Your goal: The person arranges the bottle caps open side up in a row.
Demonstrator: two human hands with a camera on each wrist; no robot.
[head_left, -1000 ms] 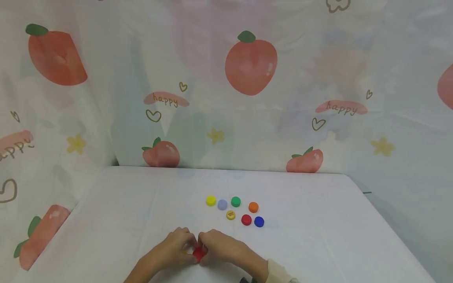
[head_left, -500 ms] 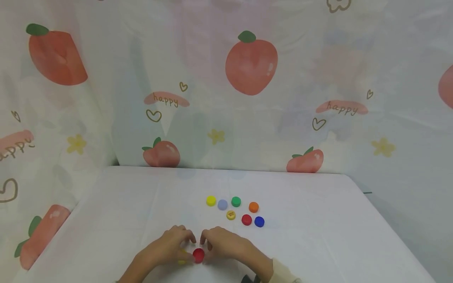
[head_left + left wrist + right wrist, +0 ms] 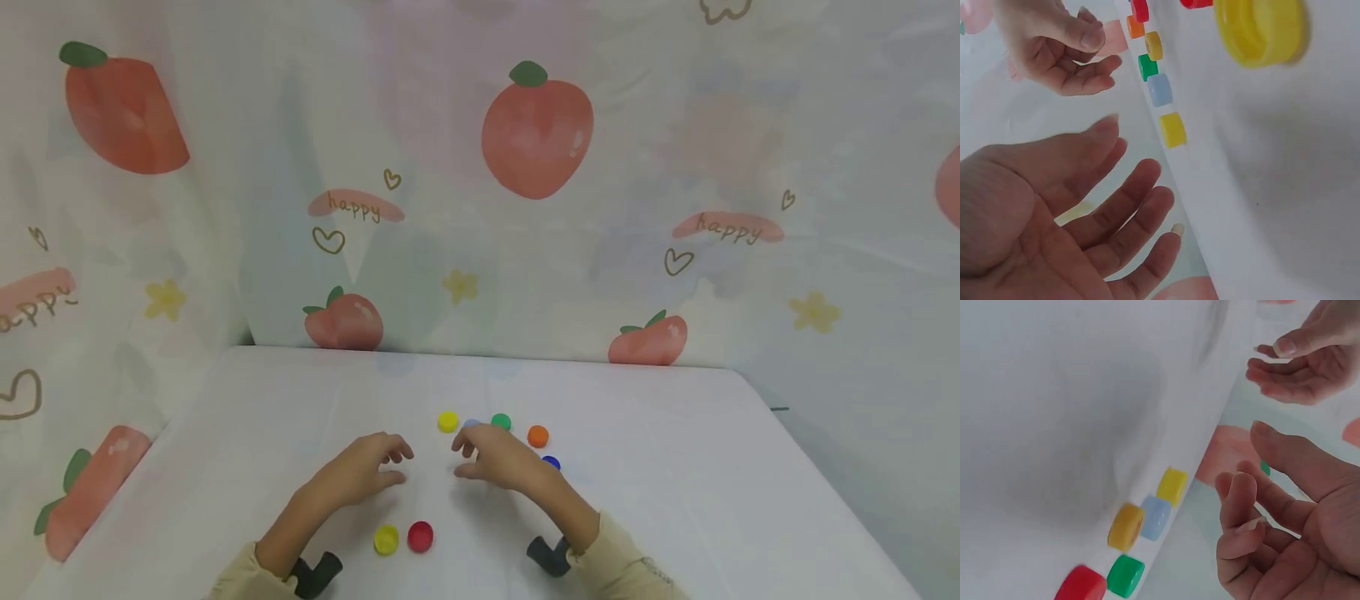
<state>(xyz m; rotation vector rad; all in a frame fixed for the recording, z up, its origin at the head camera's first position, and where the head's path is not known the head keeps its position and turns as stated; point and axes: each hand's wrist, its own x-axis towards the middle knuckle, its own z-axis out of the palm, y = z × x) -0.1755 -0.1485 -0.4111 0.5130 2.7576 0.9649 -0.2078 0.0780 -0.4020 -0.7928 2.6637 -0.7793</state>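
Both hands hover over the white table, apart from each other, and hold nothing. My left hand (image 3: 367, 468) has its fingers loosely bent, the palm facing right. Across from it, my right hand (image 3: 497, 458) is held the same way, its fingers relaxed in the right wrist view. Below them on the table, near the front, a yellow bottle cap (image 3: 386, 540) and a red bottle cap (image 3: 421, 537) lie side by side. The hollow inside of that yellow cap shows in the left wrist view.
Farther back lie more caps: yellow (image 3: 447, 422), green (image 3: 501, 422), orange (image 3: 537, 437) and blue (image 3: 551, 462). The right hand covers another red cap and a gold cap (image 3: 1126, 527) in the head view. A patterned curtain (image 3: 420, 250) stands behind the table.
Both hands have let go of the near red cap, lifted, moved forward and spread apart. The near yellow and red caps are now fully uncovered.
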